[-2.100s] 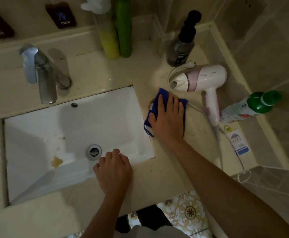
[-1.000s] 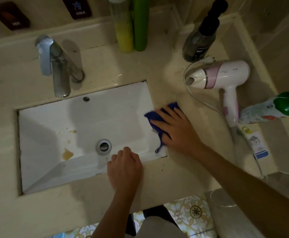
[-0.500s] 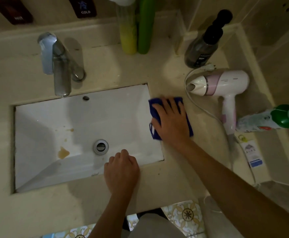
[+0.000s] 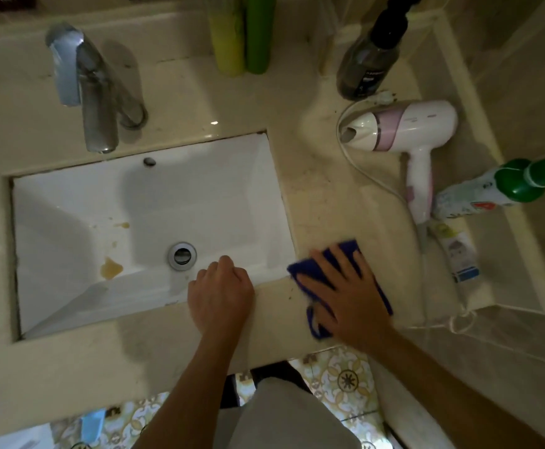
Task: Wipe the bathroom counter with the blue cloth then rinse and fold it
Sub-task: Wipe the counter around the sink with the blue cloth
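My right hand (image 4: 345,293) presses flat on the blue cloth (image 4: 350,251), which lies on the beige counter (image 4: 323,196) near its front edge, just right of the sink's front right corner. Blue edges show around my fingers and wrist. My left hand (image 4: 221,293) rests curled on the front rim of the white sink (image 4: 135,202), holding nothing. Brown stains mark the basin left of the drain (image 4: 182,256).
A chrome faucet (image 4: 93,102) stands behind the sink. A white and pink hair dryer (image 4: 407,134) with its cord lies at the right, next to a green-capped bottle (image 4: 497,189). A dark pump bottle (image 4: 371,59) and green bottles (image 4: 242,34) line the back.
My right hand has slid the cloth back toward me, from beside the sink's right rim down to the counter's front edge. The left hand has stayed on the sink rim.
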A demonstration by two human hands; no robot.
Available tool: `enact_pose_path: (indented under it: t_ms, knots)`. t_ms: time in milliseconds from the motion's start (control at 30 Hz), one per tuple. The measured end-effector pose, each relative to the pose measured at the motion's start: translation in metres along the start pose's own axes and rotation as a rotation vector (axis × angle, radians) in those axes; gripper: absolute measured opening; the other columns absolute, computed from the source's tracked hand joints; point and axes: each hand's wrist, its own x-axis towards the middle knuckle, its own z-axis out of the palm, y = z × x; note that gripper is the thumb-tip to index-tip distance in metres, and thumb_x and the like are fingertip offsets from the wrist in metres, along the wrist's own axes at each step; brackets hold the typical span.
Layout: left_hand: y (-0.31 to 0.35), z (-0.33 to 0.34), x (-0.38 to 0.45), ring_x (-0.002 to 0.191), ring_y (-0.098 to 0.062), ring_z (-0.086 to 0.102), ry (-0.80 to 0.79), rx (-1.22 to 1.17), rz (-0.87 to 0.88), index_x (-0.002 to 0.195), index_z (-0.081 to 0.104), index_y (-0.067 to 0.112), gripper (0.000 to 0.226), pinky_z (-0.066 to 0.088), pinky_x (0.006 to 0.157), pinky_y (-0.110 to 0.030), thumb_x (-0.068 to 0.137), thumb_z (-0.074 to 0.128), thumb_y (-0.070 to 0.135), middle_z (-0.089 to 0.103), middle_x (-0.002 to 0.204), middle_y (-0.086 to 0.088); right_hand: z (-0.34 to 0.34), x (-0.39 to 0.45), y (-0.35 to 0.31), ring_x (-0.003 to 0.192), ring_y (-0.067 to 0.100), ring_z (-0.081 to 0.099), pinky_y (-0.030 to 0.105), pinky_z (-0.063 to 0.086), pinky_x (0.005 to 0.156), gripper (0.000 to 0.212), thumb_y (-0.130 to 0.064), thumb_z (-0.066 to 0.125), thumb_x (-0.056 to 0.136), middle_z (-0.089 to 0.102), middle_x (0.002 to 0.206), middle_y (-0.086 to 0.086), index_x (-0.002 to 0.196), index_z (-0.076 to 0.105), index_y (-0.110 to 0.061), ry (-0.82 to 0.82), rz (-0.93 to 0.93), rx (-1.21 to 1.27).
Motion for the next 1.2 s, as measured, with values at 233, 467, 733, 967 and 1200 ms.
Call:
enact_pose_path:
  t_ms: [233,467,733,967,1200]
  knots:
    - [-0.001,0.001,-0.001,0.057,-0.027,0.049,0.008,-0.001,-0.005,0.070,0.051,0.012,0.023,0.039,0.058,-0.036,0.088,0.041,0.023,0.050,0.060,-0.003,-0.001,-0.022,0.022,0.141,0.036,0.045,0.058,0.029,0.116,0.049,-0.042,0.050,0.094,0.048,0.154,0.005,0.143,0.048,-0.036,-0.026,-0.138,-0.093]
    - [-0.014,-0.003,-0.001,0.075,-0.030,0.064,-0.013,-0.129,0.075,0.120,0.055,0.017,0.030,0.053,0.075,-0.045,0.093,0.045,0.021,0.070,0.086,-0.006,0.006,0.021,-0.064,0.145,0.036,0.037,0.060,0.023,0.118,0.051,-0.039,0.045,0.097,0.040,0.159,0.006,0.147,0.047,-0.030,0.134,0.295,-0.045]
    - [-0.089,-0.021,-0.025,0.097,-0.036,0.059,0.104,0.035,0.129,0.101,0.065,0.012,0.021,0.036,0.090,-0.047,0.093,0.050,0.023,0.066,0.097,-0.012,0.003,-0.019,0.014,0.142,0.037,0.043,0.062,0.026,0.116,0.051,-0.040,0.047,0.096,0.048,0.154,0.007,0.146,0.048,-0.031,0.096,0.147,-0.087]
    - [-0.168,-0.038,-0.039,0.114,-0.038,0.048,0.210,0.061,0.037,0.109,0.067,0.015,0.028,0.033,0.097,-0.051,0.089,0.051,0.028,0.059,0.116,-0.014,0.003,-0.029,-0.021,0.146,0.037,0.033,0.064,0.022,0.116,0.057,-0.040,0.038,0.095,0.039,0.159,0.009,0.149,0.045,-0.025,0.120,0.679,-0.092]
    - [-0.192,-0.049,-0.030,0.086,-0.035,0.050,0.230,0.100,0.096,0.087,0.066,0.013,0.022,0.035,0.078,-0.044,0.086,0.052,0.029,0.054,0.087,-0.013,0.039,0.020,-0.234,0.148,0.033,0.034,0.063,0.022,0.117,0.056,-0.037,0.052,0.091,0.042,0.159,0.001,0.147,0.048,-0.035,0.076,0.135,0.054]
